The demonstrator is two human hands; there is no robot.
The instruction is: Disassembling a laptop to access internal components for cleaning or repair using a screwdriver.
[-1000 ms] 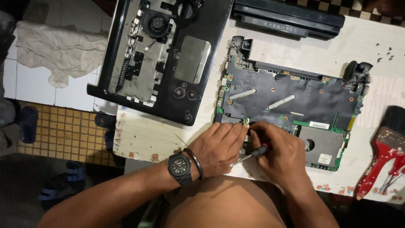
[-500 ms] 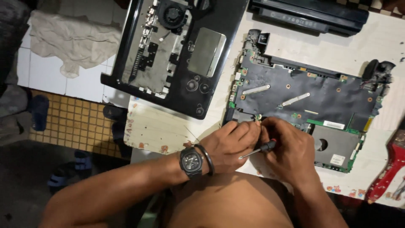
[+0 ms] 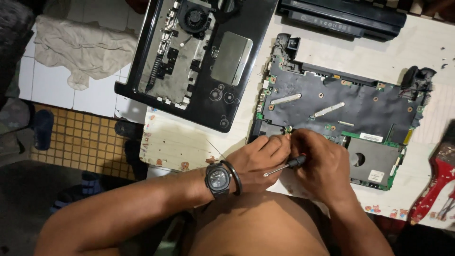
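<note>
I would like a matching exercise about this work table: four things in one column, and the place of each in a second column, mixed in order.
Things
1. small black-handled screwdriver
2. long black battery bar
3. red-handled pliers
4. crumpled pale cloth

Places
A. on the white floor tiles, left of the table
B. at the table's right edge
C. between the two hands, over the green circuit board
D. along the table's far edge, beyond the board

Pairs: 1-C, 2-D, 3-B, 4-A
</note>
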